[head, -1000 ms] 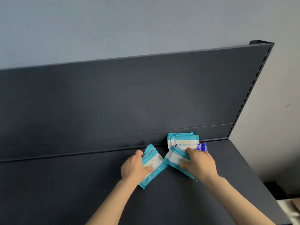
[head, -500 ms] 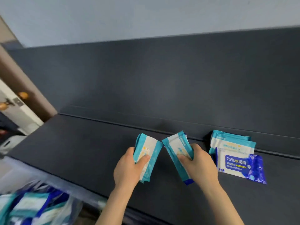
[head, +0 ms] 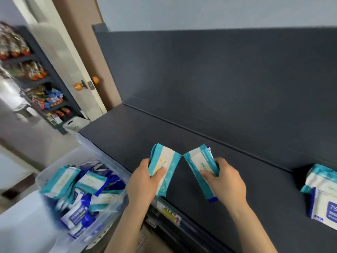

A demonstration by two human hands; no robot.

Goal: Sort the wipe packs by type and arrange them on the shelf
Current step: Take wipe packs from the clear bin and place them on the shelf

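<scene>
My left hand point(head: 144, 181) grips a teal-and-white wipe pack point(head: 166, 167) just above the dark shelf board point(head: 138, 136), near its front edge. My right hand point(head: 226, 181) grips a second teal-and-white pack point(head: 199, 165), and a dark blue edge shows beneath it. The two packs tilt toward each other and almost touch at their top corners. At the right edge of the view, teal-and-white packs point(head: 321, 178) lie on the shelf with a blue-and-white "75%" pack point(head: 326, 209) in front of them.
A clear plastic bin point(head: 43, 220) at lower left holds several mixed teal and blue wipe packs point(head: 80, 194). The dark back panel point(head: 218, 79) rises behind the shelf. A door with an orange knob point(head: 77, 85) and a stocked rack point(head: 36, 84) stand at the left.
Both hands, each gripping its pack, have shifted left along the shelf away from the packs lying on it. The view has swung left, bringing the bin and door into sight.
</scene>
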